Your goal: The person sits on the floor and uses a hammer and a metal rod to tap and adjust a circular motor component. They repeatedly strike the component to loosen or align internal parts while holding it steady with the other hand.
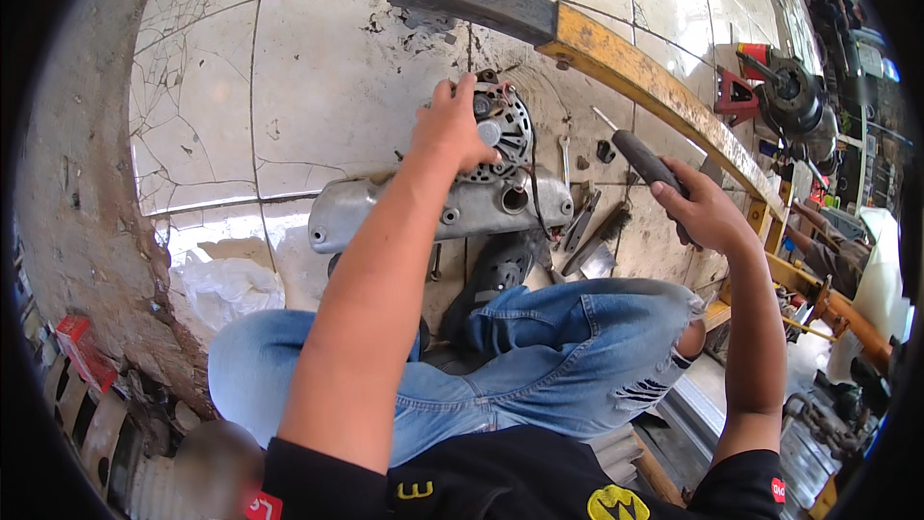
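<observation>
On the far left, a red box [87, 353] is lying, and to its right a crumpled white plastic bag [231, 291] is resting on the tiled floor [332, 67]. A long silver metal cover [371, 217] is lying crosswise beyond the person's black shoe [502, 270]. The left grip [448, 132] is reaching over the cover and clasping the left side of a round motor part [518, 120], its thumb pressing across the front. The motor part is standing at the cover's far edge; whether the two are touching, I cannot tell. Just right of it, a wrench [565, 159] is lying, with a brush [609, 229] nearer the person. Farther right, a dark-handled tool [643, 156] is pointing up and left, the right grip [705, 204] wrapping firmly around its handle, while a yellow beam [659, 77] is slanting above
</observation>
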`<action>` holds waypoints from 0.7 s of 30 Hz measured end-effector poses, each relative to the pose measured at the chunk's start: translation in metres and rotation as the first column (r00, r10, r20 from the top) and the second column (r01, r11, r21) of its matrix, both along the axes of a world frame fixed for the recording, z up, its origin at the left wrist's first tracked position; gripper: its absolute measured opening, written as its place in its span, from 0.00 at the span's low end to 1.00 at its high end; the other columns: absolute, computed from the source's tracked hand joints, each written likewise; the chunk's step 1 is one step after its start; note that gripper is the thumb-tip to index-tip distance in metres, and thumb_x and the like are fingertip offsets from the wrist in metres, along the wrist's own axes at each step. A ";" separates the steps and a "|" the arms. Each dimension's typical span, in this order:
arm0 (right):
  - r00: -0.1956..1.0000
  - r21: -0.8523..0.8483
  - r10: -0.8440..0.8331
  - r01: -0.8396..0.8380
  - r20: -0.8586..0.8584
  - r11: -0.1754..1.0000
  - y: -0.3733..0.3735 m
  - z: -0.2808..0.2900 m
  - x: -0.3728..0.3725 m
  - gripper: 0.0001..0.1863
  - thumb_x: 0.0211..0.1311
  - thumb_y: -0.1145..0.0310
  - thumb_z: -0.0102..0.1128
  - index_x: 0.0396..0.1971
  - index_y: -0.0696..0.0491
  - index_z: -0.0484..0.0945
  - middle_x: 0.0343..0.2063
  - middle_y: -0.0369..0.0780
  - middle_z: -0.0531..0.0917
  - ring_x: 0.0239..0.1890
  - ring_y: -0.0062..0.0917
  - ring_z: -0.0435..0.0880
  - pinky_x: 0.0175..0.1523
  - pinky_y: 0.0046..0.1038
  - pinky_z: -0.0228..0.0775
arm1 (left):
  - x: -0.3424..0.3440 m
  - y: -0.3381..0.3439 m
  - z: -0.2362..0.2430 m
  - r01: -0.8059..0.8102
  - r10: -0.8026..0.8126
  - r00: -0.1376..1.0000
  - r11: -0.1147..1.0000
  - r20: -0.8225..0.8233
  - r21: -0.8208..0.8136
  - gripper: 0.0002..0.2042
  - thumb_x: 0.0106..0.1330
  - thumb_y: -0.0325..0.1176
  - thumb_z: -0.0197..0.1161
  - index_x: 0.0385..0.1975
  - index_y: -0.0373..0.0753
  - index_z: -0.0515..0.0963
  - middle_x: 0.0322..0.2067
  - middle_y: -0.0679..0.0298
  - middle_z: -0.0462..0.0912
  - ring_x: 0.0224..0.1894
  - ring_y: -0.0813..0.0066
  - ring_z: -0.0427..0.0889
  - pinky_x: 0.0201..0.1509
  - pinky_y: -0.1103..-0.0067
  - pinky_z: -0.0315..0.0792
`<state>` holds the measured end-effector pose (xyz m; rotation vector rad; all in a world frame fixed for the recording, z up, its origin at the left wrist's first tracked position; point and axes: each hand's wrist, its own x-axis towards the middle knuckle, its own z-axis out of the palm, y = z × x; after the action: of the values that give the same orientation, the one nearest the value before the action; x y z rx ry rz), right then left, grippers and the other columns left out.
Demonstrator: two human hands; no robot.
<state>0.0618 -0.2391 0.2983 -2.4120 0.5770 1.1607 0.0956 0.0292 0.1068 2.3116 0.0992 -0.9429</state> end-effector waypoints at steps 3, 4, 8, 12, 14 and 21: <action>0.996 0.008 -0.047 0.046 0.075 0.999 -0.026 0.004 -0.032 0.29 0.72 0.53 0.58 0.67 0.50 0.68 0.22 0.31 0.70 0.15 0.15 0.72 0.19 0.23 0.62 | -0.001 -0.001 -0.006 0.028 -0.028 0.999 1.000 0.037 0.005 0.60 0.43 0.42 0.84 0.76 0.51 0.48 0.74 0.55 0.55 0.68 0.44 0.67 0.69 0.60 0.71; 0.994 0.017 -0.049 0.047 0.099 0.999 -0.039 0.002 -0.043 0.30 0.71 0.56 0.59 0.68 0.49 0.66 0.23 0.31 0.72 0.17 0.16 0.73 0.21 0.24 0.63 | 0.000 -0.001 -0.008 0.036 -0.036 0.998 0.999 0.052 0.002 0.61 0.42 0.43 0.85 0.76 0.50 0.48 0.74 0.54 0.55 0.69 0.45 0.67 0.69 0.61 0.71; 0.984 0.098 -0.017 0.000 0.175 0.995 -0.046 -0.004 -0.065 0.32 0.65 0.61 0.63 0.67 0.48 0.65 0.25 0.35 0.75 0.22 0.19 0.75 0.26 0.26 0.66 | 0.003 0.003 -0.024 0.100 -0.098 0.990 0.995 0.104 -0.014 0.62 0.41 0.45 0.85 0.76 0.48 0.47 0.74 0.53 0.54 0.69 0.47 0.67 0.70 0.62 0.69; 0.902 0.105 0.159 -0.218 0.402 0.970 -0.025 -0.021 -0.047 0.31 0.55 0.67 0.68 0.62 0.51 0.72 0.33 0.42 0.82 0.34 0.29 0.80 0.46 0.31 0.73 | -0.003 0.002 -0.033 0.062 -0.054 0.988 0.997 0.142 -0.049 0.62 0.40 0.44 0.85 0.76 0.47 0.48 0.73 0.52 0.56 0.68 0.46 0.68 0.70 0.62 0.69; 0.803 0.040 0.310 -0.381 0.509 0.924 -0.012 -0.025 -0.025 0.28 0.55 0.67 0.68 0.59 0.53 0.77 0.36 0.45 0.84 0.36 0.29 0.82 0.46 0.31 0.73 | -0.008 0.000 -0.029 0.014 -0.004 0.991 0.997 0.131 -0.071 0.63 0.39 0.44 0.85 0.76 0.47 0.48 0.72 0.52 0.57 0.67 0.45 0.69 0.70 0.62 0.69; 0.788 -0.028 0.377 -0.418 0.487 0.908 0.040 -0.013 0.028 0.25 0.55 0.65 0.66 0.51 0.62 0.82 0.31 0.50 0.88 0.32 0.30 0.87 0.44 0.30 0.78 | -0.006 0.004 -0.036 0.022 -0.012 0.993 0.996 0.118 -0.084 0.62 0.40 0.44 0.85 0.76 0.48 0.48 0.72 0.51 0.56 0.68 0.42 0.67 0.69 0.60 0.69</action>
<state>0.0901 -0.1994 0.2848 -2.6830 -0.1503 0.6420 0.0898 0.0333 0.0708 2.2863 -0.0099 -0.8015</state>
